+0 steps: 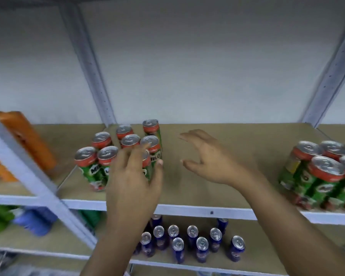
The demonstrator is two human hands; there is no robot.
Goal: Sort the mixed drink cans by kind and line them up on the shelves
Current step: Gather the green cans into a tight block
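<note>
Right in the middle of the frame, the left hand reaches into a bunch of green cans with red rims and shiny silver tops. Its fingers and thumb curl round one green can at the right edge of that bunch (the hand hides most of this can). These cans stand upright, close together, on the left part of the brown shelf board.

The right hand hangs over the bare middle of the board with fingers spread and loosely bent, holding nothing. This bare stretch is wide and flat, from the bunch to a second bunch of green cans at the right edge of the frame, which seem wrapped in clear plastic.

The board looks like rough pressed wood, and its front edge is a smooth pale metal strip. Pale metal posts with small holes rise behind.

On the lower shelf, at the bottom of the frame, slim blue cans with round silver tops stand loosely, with gaps between them. At the left edge, an orange packet leans, blurry.
</note>
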